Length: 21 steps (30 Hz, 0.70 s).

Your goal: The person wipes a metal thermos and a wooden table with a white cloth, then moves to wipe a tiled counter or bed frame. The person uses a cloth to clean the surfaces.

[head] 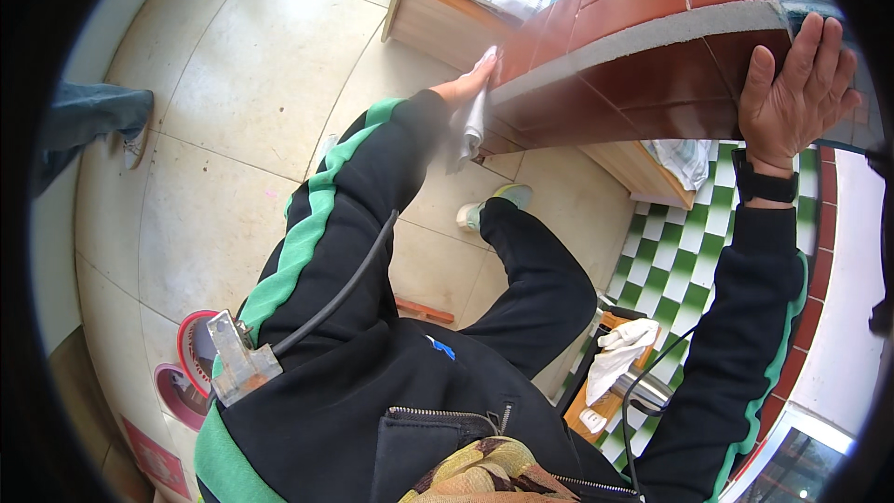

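My left hand holds a white cloth against the end of a red-brown tiled ledge. Part of the cloth hangs below my fingers, and the area around it is blurred. A grey strip runs lengthwise between two faces of the ledge. At the other end of the ledge, my right hand lies flat with its fingers slightly apart and nothing in its grasp. There is a black band around my right wrist.
A wooden bed-like frame with plaid bedding stands beyond the ledge. On the right, a wooden surface bears a second white cloth and a metal cup. Red and pink basins sit lower left. Another person's leg is at left.
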Motion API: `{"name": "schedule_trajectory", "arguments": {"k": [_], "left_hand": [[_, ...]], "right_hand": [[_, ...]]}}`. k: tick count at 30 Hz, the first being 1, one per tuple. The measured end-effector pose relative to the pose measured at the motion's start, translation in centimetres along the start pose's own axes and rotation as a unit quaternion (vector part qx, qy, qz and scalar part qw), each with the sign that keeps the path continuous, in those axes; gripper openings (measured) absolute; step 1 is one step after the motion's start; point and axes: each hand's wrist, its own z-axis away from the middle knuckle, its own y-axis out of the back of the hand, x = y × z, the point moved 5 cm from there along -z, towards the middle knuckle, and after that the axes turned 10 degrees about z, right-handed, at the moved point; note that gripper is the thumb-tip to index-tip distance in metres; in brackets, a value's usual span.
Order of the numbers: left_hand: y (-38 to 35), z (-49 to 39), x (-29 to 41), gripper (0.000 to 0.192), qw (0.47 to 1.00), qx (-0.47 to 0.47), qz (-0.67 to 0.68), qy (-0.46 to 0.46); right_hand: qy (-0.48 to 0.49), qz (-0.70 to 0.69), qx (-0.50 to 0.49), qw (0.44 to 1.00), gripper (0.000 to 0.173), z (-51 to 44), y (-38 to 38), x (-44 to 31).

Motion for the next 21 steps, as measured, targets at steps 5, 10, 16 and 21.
{"name": "schedule_trajectory", "arguments": {"k": [5,10,16,21], "left_hand": [[-4.1,0.9,6.8,0.094,0.994,-0.018,-0.034,-0.100],[-10.1,2.6,15.3,0.094,0.963,-0.048,-0.108,-0.244],[-7.2,-0.8,12.3,0.093,0.970,-0.105,-0.079,-0.204],[2.1,-5.0,-0.3,0.093,0.996,-0.023,0.024,0.085]], "right_hand": [[-0.001,0.009,0.000,1.000,0.063,0.1,-0.1,0.0],[0.001,0.000,-0.004,1.000,0.063,0.0,-0.1,-0.1],[0.019,0.016,0.010,1.000,0.063,0.0,-0.1,0.0],[0.003,0.019,0.021,1.000,0.067,0.2,-0.7,0.6]]}}
